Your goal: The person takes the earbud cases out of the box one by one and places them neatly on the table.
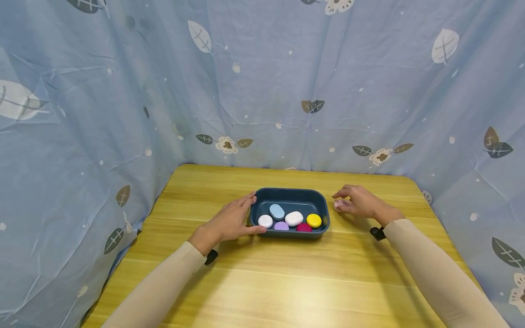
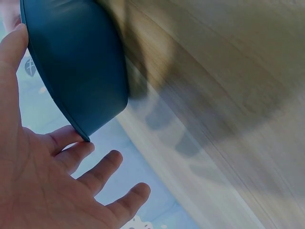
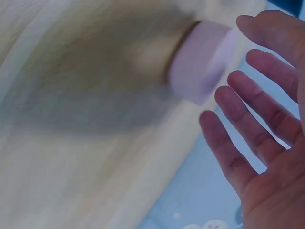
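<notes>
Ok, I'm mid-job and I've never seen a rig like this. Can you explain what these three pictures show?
There is no robot: these are a person's bare left hand and right hand. The widest picture is taken from the head, looking forward and down; the others come from the left and right wrists. On the yellowish wood-grained table stands a dark blue rectangular tray with rounded corners. In it lie six smooth pieces: round white piece, light blue oval piece, purple piece, white oval piece, crimson piece and round yellow piece. A pale pink rounded piece lies outside, right of the tray. The left hand touches the tray's rim; the right hand is beside the pink piece, not closed around it.
</notes>
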`<state>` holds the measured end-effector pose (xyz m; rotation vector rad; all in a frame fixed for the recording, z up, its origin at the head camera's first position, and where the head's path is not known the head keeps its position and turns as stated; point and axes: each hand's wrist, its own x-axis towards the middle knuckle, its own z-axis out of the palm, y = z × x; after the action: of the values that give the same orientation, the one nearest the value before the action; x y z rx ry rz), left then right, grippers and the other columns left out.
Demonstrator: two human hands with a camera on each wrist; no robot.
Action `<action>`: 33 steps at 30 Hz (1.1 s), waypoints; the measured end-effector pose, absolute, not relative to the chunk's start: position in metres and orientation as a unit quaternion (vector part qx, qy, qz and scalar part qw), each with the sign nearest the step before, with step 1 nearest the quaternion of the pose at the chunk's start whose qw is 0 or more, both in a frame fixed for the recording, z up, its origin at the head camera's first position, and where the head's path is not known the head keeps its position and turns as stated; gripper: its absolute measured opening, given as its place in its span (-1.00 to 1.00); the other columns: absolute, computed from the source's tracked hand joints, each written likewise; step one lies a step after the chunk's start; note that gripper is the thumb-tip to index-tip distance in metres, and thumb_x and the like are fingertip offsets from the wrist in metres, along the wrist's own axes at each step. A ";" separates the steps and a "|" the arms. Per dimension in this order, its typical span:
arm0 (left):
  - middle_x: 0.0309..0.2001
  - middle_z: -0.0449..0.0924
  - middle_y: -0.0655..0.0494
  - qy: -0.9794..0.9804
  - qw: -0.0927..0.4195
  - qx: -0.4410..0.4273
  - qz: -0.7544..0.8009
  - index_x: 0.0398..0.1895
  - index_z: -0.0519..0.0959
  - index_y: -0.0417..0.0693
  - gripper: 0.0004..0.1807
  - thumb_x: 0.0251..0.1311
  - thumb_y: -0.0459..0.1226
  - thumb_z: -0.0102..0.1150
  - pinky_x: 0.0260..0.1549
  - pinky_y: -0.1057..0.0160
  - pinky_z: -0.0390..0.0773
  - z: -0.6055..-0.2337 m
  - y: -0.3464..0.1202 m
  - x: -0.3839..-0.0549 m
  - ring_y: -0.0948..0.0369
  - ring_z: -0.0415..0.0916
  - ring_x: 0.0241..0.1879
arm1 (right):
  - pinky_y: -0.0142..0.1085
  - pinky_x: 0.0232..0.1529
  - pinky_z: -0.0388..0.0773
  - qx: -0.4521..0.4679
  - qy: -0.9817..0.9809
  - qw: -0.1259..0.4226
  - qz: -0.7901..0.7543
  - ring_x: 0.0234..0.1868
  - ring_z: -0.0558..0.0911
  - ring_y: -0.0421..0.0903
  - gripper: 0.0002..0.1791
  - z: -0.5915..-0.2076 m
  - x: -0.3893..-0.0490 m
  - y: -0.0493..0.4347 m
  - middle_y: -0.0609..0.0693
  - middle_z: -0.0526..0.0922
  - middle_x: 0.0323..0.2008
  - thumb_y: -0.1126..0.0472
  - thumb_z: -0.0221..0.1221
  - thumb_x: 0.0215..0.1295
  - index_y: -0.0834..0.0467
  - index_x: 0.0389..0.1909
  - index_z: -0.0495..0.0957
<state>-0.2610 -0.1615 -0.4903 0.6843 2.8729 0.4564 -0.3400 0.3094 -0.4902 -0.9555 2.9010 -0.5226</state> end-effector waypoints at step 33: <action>0.98 -0.10 0.05 0.957 0.075 0.227 0.162 0.94 0.14 -0.04 0.34 0.40 0.58 0.30 0.82 -0.38 0.24 -0.494 -0.164 -0.261 -0.21 0.17 0.88 | 0.23 0.55 0.69 -0.424 0.894 0.144 0.008 0.36 0.79 0.16 -0.41 -0.447 -0.328 0.202 0.08 0.80 0.37 -0.10 0.66 0.40 -0.05 0.39 0.83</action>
<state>-0.2612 -0.1635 -0.4939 0.6820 2.8720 0.4847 -0.3285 0.2017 -0.4465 -1.2211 2.5787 0.0226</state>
